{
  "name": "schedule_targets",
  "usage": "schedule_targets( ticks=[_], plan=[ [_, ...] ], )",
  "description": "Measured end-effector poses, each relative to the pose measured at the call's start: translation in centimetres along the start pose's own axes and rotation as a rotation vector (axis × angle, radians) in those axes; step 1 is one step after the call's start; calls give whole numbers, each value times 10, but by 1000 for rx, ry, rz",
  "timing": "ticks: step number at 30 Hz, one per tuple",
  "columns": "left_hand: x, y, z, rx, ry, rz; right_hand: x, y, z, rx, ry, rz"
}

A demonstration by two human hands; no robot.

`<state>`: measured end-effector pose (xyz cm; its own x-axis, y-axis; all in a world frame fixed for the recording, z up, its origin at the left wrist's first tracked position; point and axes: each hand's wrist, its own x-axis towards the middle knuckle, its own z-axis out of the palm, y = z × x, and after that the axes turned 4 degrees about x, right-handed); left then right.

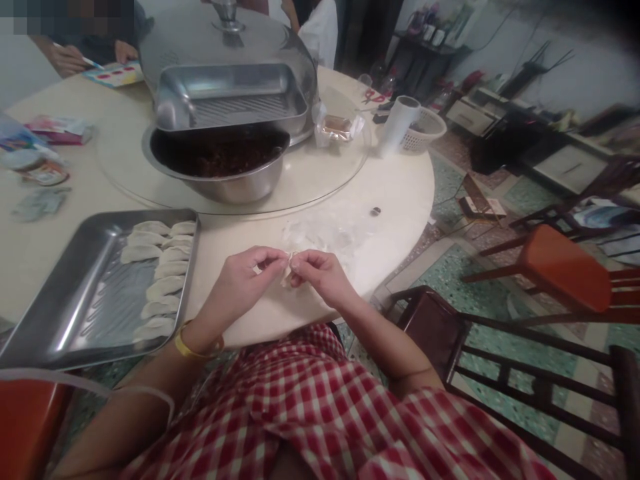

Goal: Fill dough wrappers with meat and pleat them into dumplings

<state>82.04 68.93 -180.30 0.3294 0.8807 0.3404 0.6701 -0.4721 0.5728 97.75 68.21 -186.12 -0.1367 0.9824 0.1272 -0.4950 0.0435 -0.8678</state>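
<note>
Between my fingertips is a dumpling (288,272), mostly hidden by the fingers, held just above the table's front edge. My left hand (253,275) pinches it from the left, thumb and index finger together. From the right, my right hand (320,272) pinches the same dumpling. Several folded dumplings (165,287) lie in rows along the right side of a metal tray (95,267) to my left. Beyond my hands stands a steel bowl (235,188) holding a dark filling (235,157).
An upturned-looking second metal tray (235,120) rests over the bowl's back, before a large domed lid (190,40). White flour (325,233) dusts the table (405,207). A paper roll (400,123) and basket (425,130) stand right. Another person's hand (67,61) holds a pen. Chairs (565,267) flank the right.
</note>
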Motion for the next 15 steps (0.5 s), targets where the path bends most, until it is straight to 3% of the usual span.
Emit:
schedule_targets(
  ticks=[12, 15],
  plan=[
    [-1, -2, 1, 92, -31, 86, 0, -5, -3, -47, 31, 51],
    [-2, -5, 2, 124, -32, 177, 0, -7, -4, -31, 27, 60]
  ],
)
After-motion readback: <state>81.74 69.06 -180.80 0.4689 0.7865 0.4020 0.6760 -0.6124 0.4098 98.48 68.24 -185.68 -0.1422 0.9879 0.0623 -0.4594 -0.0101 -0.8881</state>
